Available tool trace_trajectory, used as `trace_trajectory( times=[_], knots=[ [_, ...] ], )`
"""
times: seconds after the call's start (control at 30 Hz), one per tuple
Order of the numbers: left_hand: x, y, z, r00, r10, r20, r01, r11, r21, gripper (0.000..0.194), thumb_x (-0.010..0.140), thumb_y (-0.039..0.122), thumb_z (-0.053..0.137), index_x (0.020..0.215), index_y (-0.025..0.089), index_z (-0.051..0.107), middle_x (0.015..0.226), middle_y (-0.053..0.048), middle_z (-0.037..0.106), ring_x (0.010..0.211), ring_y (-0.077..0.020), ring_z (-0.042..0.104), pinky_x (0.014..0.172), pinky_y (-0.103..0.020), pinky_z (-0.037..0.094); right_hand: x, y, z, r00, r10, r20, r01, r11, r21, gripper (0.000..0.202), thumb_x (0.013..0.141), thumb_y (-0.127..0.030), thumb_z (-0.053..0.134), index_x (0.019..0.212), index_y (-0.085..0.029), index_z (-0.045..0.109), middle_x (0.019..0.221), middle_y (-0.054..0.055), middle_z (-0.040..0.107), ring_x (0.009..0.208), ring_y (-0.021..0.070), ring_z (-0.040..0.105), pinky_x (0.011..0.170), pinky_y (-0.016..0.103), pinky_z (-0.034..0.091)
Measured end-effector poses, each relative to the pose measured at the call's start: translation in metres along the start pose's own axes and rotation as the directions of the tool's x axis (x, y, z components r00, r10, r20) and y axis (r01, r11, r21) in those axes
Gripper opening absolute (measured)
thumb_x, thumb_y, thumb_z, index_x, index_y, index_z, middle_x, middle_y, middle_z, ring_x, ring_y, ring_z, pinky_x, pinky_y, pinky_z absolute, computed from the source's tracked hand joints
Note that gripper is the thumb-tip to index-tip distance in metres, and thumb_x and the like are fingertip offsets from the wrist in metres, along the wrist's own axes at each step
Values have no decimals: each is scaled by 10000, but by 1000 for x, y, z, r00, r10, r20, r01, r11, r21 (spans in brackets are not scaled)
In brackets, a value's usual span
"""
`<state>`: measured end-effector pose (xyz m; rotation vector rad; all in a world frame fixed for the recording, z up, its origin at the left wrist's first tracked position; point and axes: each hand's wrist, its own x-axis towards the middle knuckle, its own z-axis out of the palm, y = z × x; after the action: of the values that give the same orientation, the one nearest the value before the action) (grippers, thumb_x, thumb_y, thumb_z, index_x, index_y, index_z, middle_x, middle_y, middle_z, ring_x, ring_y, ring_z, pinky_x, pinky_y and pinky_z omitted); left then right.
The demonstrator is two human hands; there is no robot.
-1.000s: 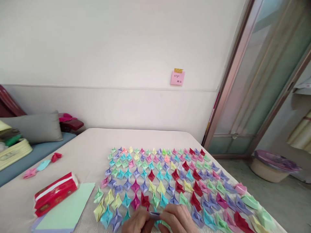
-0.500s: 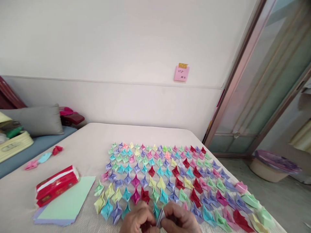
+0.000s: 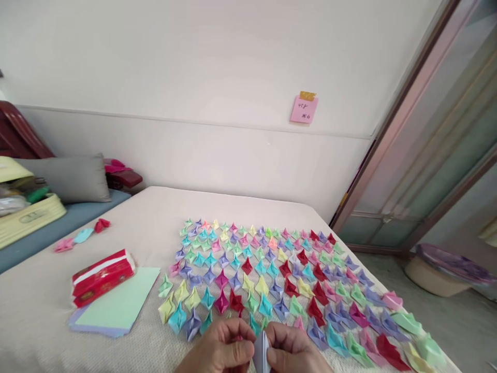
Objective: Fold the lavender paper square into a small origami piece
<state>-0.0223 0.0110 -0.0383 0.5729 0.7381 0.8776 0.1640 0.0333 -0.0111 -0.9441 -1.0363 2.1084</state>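
Between my hands is a small folded piece of lavender paper (image 3: 261,356), its pointed tip upward. The thumb and fingers of my left hand (image 3: 229,348) pinch its left side. My right hand (image 3: 289,349) grips the right edge, thumb in front. Beyond them spread rows of small folded paper boats (image 3: 247,266) in pink, red, blue, green, yellow and purple. A few boats close to my fingers are partly hidden by the hands. The lower end of the folded paper runs out of the view.
A red tissue pack (image 3: 103,277) lies on a stack of green and purple paper sheets (image 3: 120,305) at left. Three loose paper pieces (image 3: 83,235) sit farther left. Behind are a grey pillow (image 3: 72,178) and a yellow basket (image 3: 33,220). A tub (image 3: 442,269) stands right of the bed.
The view has shifted slightly, so the bed items appear higher. The folded paper has come into clearer sight, its pointed face toward me, with both hands still on it.
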Motion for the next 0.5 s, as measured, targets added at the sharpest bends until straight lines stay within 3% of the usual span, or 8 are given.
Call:
trace_trajectory(
  times=[0.17, 0.3, 0.5],
  knots=[
    [-5, 6, 7, 997, -41, -71, 45, 997, 55, 356, 569, 384, 929, 709, 124, 730, 550, -1, 638, 485, -85, 520, 497, -195, 335, 1, 1, 1, 1000, 9, -20, -10, 997, -73, 267, 645, -327, 841, 637, -155, 636, 459, -80, 473, 373, 32, 266, 401, 219, 100],
    [-1, 3, 5, 996, -53, -74, 56, 997, 47, 381, 512, 392, 951, 624, 136, 692, 546, 6, 636, 485, -89, 538, 504, -202, 372, 4, 7, -5, 998, 58, -21, -59, 997, -50, 267, 624, -347, 824, 665, -143, 657, 431, -72, 476, 350, 38, 282, 386, 224, 77],
    [2, 1, 5, 997, -39, -71, 42, 998, 53, 370, 574, 425, 907, 639, 148, 669, 574, -7, 651, 491, -108, 558, 487, -215, 377, 6, 10, -7, 996, 53, -66, -58, 995, -81, 205, 640, -316, 748, 617, -160, 616, 377, -89, 411, 331, 42, 261, 391, 235, 65]
  ],
)
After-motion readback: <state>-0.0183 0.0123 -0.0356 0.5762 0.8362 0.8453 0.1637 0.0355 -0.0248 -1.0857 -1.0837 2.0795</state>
